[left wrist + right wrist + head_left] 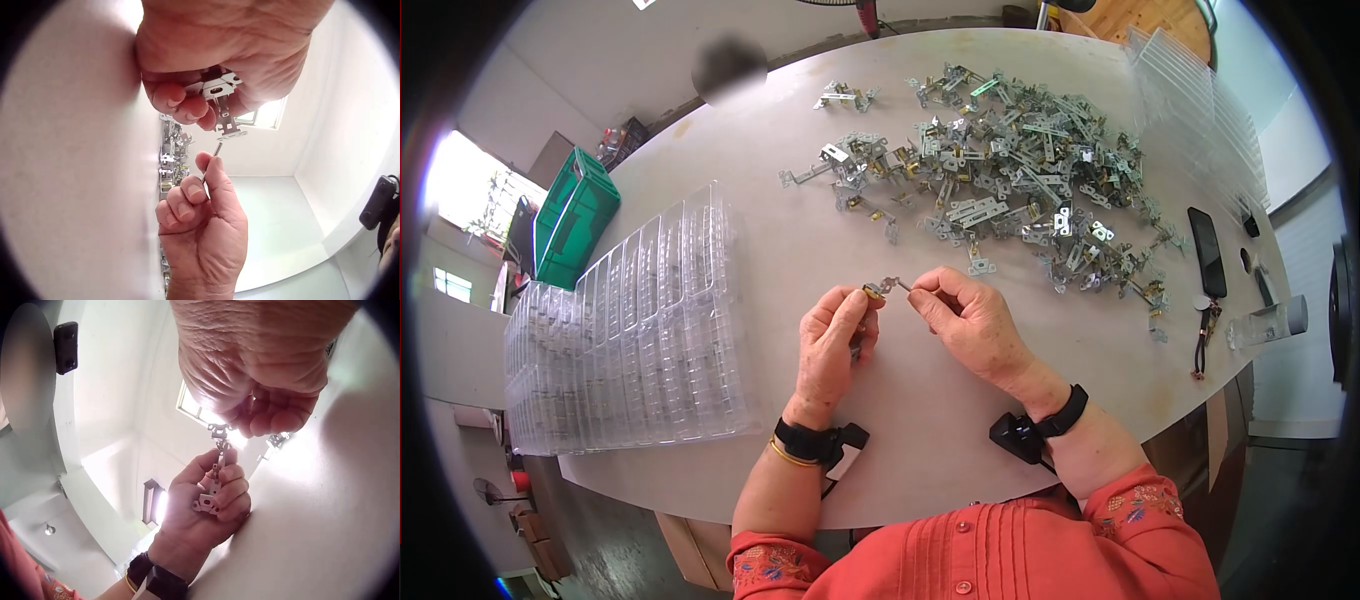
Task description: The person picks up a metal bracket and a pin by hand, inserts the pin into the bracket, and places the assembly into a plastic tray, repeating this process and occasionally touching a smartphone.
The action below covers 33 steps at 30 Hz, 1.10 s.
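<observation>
The left hand (832, 345) grips a small metal bracket piece (874, 290) with its end sticking out past thumb and fingers; in the right wrist view the bracket (209, 499) lies along the curled fingers. Just right of it, the right hand (975, 325) pinches a thin metal pin (904, 285) between thumb and index finger. In the left wrist view the pin (218, 149) points at the bracket's flat end (232, 134), close to it; whether they touch I cannot tell. The right hand's other fingers are curled.
A large pile of metal brackets (1040, 150) spreads over the table's far side. Clear plastic trays (640, 330) stand at left, more trays (1200, 110) at far right. A green crate (578, 220), a phone (1207, 252) and a clear bottle (1268, 322) lie around.
</observation>
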Motion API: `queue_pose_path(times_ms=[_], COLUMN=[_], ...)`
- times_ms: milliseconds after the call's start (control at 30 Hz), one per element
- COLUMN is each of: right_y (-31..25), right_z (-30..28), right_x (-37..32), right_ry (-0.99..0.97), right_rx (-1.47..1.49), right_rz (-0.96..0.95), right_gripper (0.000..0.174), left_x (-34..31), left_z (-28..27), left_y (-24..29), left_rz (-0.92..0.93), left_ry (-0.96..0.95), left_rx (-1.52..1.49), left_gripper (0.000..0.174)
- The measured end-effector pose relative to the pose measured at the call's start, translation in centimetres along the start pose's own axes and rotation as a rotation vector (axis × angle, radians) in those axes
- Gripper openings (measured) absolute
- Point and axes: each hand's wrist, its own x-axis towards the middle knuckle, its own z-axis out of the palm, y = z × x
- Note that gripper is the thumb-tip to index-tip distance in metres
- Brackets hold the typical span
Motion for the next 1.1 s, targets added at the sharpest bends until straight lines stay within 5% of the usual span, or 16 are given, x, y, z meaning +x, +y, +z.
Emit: queue_pose_path(times_ms=[433, 700, 1100], right_y=[-0.4, -0.4, 0.1], right_z=[-0.3, -0.9, -1.7], right_x=[0.0, 0.4, 0.8], right_ry=[-0.020, -0.177, -0.321], right_rx=[-0.083, 0.283, 0.396], right_rz=[-0.042, 0.245, 0.325], right_gripper=[0.012, 0.019, 0.021], left_x=[-0.3, -0.6, -0.7], left_z=[0.2, 0.5, 0.5], left_y=[-0.2, 0.1, 0.3], left_rz=[0.152, 0.136, 0.135], left_ry=[-0.023, -0.043, -0.133], left_rx=[0.289, 0.355, 0.456], left_gripper=[0.026, 0.023, 0.020])
